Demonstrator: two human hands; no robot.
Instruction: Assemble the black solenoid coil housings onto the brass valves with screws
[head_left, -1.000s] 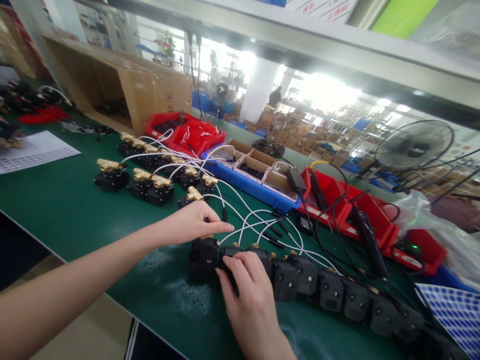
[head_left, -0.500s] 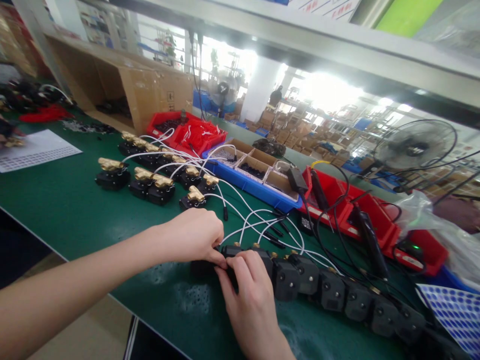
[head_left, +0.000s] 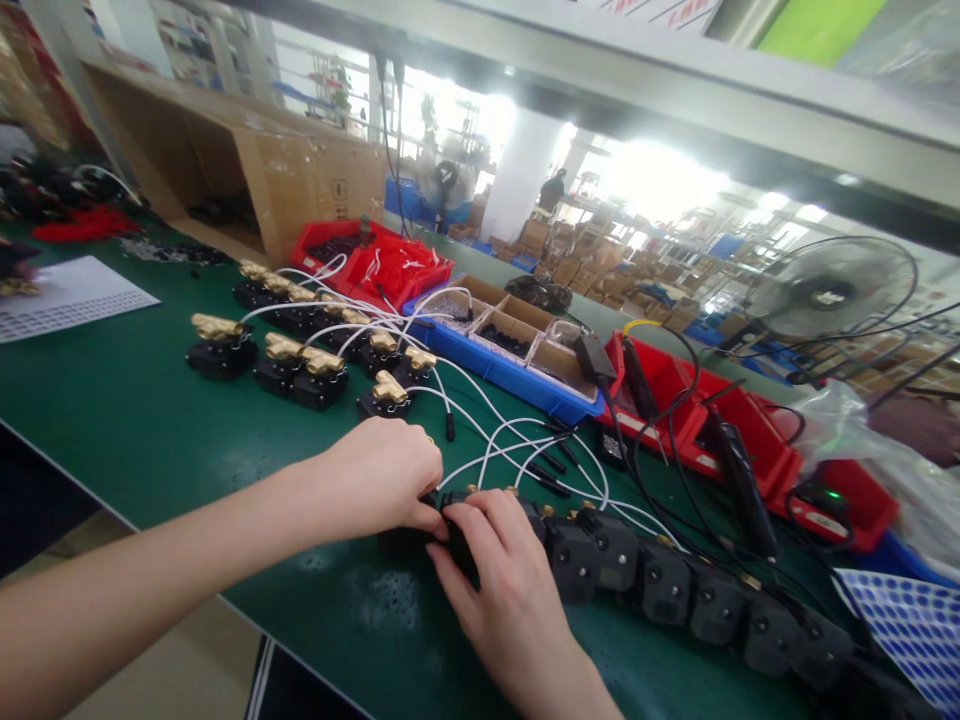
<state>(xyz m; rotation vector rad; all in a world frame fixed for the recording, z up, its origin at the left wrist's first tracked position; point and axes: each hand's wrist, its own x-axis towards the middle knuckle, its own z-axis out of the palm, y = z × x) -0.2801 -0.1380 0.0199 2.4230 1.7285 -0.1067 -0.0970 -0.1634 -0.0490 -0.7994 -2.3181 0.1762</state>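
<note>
My left hand (head_left: 397,472) reaches in from the left with its fingers curled down over a black motorised valve unit (head_left: 401,543) at the near end of a row. My right hand (head_left: 514,585) is closed around the neighbouring black unit, its fingertips almost meeting my left thumb. Most of what both hands grip is hidden under the fingers. Rightward from there runs a line of several black valve units (head_left: 660,582), set close together with screws on their faces. White cables (head_left: 517,425) with black plugs lie behind them.
More black units with brass valve bodies (head_left: 324,365) stand on the green table (head_left: 187,440). Behind are red bins (head_left: 397,270), a blue divided tray (head_left: 495,370) and a cardboard box (head_left: 300,180). Black electric screwdrivers (head_left: 742,490) rest on red bins. Another person's hand (head_left: 16,270) shows at far left.
My right thumb and fingers have spread slightly apart and the right hand has shifted a little. My left hand stays at nearly the same spot.
</note>
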